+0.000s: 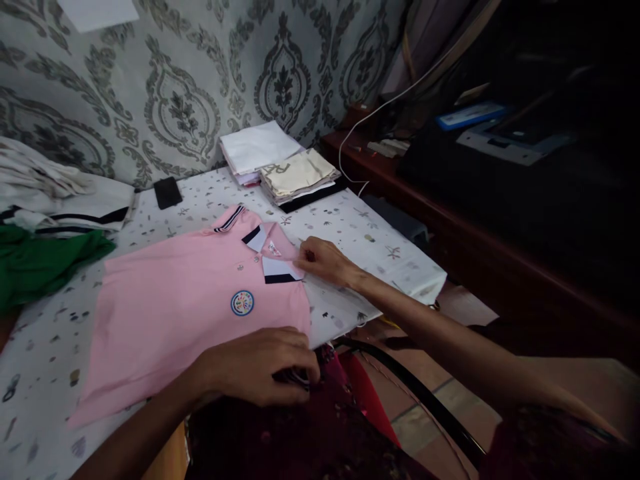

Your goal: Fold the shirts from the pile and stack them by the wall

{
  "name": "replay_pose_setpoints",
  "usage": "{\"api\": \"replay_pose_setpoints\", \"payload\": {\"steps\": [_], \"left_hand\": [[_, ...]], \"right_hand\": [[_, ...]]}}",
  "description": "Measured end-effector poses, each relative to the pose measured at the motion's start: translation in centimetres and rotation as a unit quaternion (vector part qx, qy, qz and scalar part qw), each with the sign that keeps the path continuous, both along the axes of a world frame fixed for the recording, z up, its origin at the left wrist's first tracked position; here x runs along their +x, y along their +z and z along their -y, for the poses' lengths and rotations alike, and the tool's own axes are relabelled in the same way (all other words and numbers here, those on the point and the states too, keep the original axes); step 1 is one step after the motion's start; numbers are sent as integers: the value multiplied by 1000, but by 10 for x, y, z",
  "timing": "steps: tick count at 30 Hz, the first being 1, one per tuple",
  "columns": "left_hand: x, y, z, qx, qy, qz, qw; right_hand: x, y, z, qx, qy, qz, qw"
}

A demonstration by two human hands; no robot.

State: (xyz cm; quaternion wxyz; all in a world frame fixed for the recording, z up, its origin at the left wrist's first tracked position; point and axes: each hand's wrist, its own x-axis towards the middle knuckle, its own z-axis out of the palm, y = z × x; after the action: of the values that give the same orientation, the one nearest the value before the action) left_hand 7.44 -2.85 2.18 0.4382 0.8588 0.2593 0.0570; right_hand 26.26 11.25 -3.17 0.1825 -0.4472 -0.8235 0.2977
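A pink polo shirt (pixel 165 300) lies front up on the patterned table, its collar (pixel 280 267) pointing right. The collar is white with a dark stripe, and a round badge (pixel 243 303) sits on the chest. My right hand (pixel 327 261) pinches the shirt at the collar's right edge. Nearer to me, my left hand (pixel 270 367) curls over the near sleeve at the table's front edge; striped trim shows under its fingers.
Folded white cloths (pixel 260 147) and a cream stack (pixel 300 175) sit at the back. A black phone (pixel 168 193) lies by the wall. Green cloth (pixel 45 263) and pale garments (pixel 65 200) are at left. A dark red desk (pixel 390 173) stands at right.
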Motion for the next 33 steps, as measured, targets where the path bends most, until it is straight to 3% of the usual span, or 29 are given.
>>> {"api": "replay_pose_setpoints", "payload": {"steps": [3,5,7,11,16,25,33], "left_hand": [[-5,-7,-10,2,129,40,991],[-7,-18,-17,64,239,35,968],[-7,-31,-22,123,291,15,949],[-5,-51,-24,196,248,-18,949],[-6,-60,-24,249,194,-47,948],[-5,-44,-36,226,112,-121,960],[9,-47,-34,251,106,-138,952]], "right_hand": [[-1,5,3,14,0,-34,999],[-2,13,4,26,18,-49,998],[-4,20,5,31,34,-60,997],[-8,29,5,-10,42,-71,997],[-10,31,4,-35,54,-72,995],[-11,24,0,-16,37,-20,999],[-2,18,5,-14,54,16,998]]}}
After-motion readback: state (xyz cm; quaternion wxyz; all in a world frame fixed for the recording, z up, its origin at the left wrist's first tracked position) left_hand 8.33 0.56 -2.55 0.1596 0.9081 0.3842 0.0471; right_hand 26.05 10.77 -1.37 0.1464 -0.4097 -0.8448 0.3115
